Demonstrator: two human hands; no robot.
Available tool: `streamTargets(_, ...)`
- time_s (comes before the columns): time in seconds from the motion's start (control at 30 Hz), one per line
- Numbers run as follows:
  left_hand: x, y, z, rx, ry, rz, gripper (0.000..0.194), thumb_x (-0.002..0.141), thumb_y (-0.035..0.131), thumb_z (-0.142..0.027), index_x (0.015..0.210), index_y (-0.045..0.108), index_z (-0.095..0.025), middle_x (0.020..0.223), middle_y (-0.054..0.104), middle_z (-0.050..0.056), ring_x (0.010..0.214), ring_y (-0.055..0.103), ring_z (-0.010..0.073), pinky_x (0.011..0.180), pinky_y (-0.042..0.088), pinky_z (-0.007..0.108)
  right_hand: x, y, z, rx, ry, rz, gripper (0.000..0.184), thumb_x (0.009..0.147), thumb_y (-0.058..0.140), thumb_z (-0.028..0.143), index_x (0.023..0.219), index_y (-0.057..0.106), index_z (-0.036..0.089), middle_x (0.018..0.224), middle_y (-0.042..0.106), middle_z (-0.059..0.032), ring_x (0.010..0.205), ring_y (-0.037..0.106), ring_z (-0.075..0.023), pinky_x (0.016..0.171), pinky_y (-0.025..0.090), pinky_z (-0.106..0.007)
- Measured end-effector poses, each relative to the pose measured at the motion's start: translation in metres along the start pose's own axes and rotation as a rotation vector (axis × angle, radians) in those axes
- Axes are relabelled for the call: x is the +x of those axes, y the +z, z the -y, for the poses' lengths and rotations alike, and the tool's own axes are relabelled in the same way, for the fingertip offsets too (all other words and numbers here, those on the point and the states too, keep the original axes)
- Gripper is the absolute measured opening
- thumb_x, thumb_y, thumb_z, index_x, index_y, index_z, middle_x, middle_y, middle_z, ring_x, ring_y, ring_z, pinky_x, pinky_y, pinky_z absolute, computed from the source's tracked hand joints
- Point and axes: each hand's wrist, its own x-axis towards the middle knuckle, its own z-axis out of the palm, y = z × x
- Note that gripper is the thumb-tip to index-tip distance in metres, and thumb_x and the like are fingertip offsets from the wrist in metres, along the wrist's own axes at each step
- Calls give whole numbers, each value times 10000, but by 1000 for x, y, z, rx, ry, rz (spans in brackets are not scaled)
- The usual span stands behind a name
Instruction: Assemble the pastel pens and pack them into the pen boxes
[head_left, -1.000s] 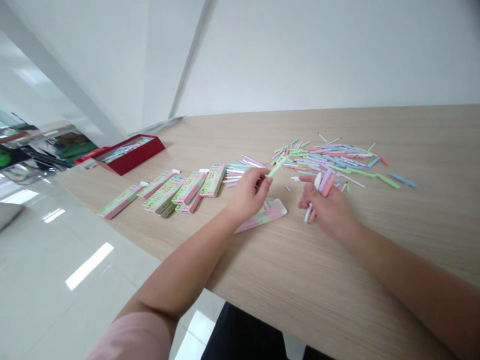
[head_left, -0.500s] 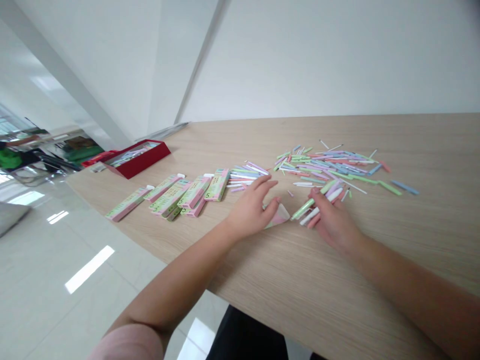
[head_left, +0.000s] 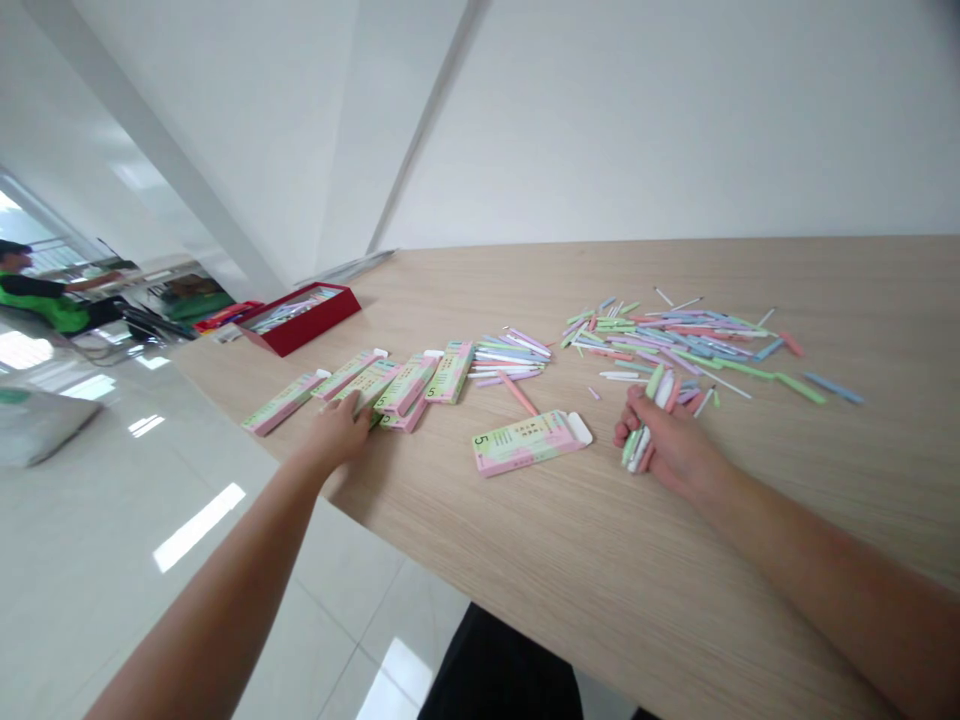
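My right hand (head_left: 667, 445) rests on the wooden table (head_left: 615, 560), closed round a small bunch of pastel pens (head_left: 651, 405). My left hand (head_left: 339, 432) has reached out to the left and lies on the near end of a row of pink-and-green pen boxes (head_left: 390, 385), its fingers touching one of them; whether it grips the box is unclear. One pink-and-green box (head_left: 529, 441) lies alone between my hands, with a loose pink pen (head_left: 517, 392) just behind it.
A wide scatter of pastel pens and caps (head_left: 690, 335) lies behind my right hand, a smaller neat bunch (head_left: 510, 355) beside the boxes. A red tray (head_left: 304, 318) sits at the far left edge. A person in green (head_left: 45, 300) is at the far left.
My left hand left the lone box and moved left to the row of boxes. My right hand gathered the pens into a tighter grip. The camera turned left.
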Motion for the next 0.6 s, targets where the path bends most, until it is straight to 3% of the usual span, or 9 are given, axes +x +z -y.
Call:
streamTargets(0.13, -3, 13, 2, 53, 40, 17, 655, 979, 434, -511, 1504, 477, -123, 1475, 534, 264, 1365, 522, 416, 1125, 418, 523, 0, -2, -3, -56, 14, 29, 450, 793, 828, 569, 780, 525, 237, 622, 521, 57, 552, 588, -132, 457, 493, -242)
streamTargets(0.3, -7, 23, -12, 77, 72, 4, 673, 960, 481, -466, 1558, 411, -165, 1511, 496, 245, 1402, 486, 411, 1129, 416, 526, -2, -1, -2, -82, 14, 38, 472, 782, 833, 569, 750, 510, 226, 614, 511, 49, 562, 587, -136, 442, 477, -231)
streamTargets(0.43, -11, 20, -25, 90, 26, -18, 666, 956, 495, -509, 1550, 435, -212, 1521, 497, 231, 1385, 491, 446, 1099, 411, 603, -2, -1, -2, -94, 23, 42, 469, 784, 826, 570, 747, 507, 228, 608, 510, 48, 561, 590, -144, 431, 469, -234)
streamTargets(0.6, -17, 3, -28, 18, 6, -116, 600, 994, 423, -546, 1455, 546, -182, 1352, 649, 219, 1231, 619, 418, 1017, 479, 521, -3, -1, -1, -100, 21, 58, 471, 781, 830, 557, 732, 502, 223, 607, 509, 53, 556, 596, -133, 426, 458, -222)
